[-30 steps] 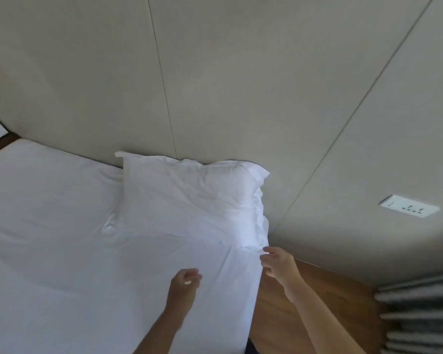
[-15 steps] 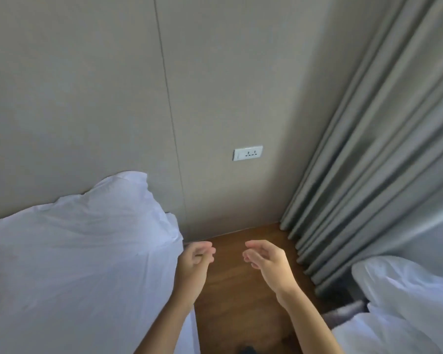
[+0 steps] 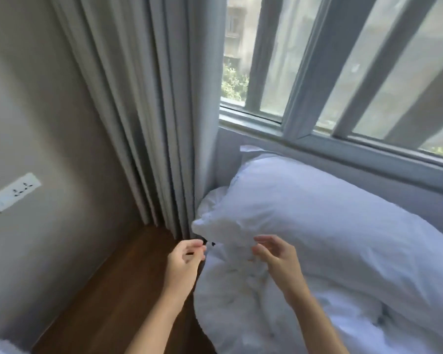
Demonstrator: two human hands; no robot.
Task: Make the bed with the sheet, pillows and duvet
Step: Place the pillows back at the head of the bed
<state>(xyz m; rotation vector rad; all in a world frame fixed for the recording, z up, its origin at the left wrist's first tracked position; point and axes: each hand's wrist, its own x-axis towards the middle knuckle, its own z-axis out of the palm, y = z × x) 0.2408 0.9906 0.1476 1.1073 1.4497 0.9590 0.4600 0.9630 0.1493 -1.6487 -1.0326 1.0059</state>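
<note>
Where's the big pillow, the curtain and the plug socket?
pillow [image 3: 317,215]: head view, middle of its white top face.
curtain [image 3: 149,111]: head view, on the grey folds left of the window.
plug socket [image 3: 13,191]: head view, middle of its white plate.

— What's different from a second ago?
— The view has swung right, off the made bed and its pillow, past the wall socket [image 3: 13,192] to the curtain [image 3: 149,111] and window [image 3: 343,72].
— And the hands?
— Both have come off the sheet's edge. The left hand [image 3: 186,261] and right hand [image 3: 275,255] now reach, fingers loosely curled, toward a second pillow [image 3: 330,226] lying on the bunched duvet [image 3: 241,302].
</note>
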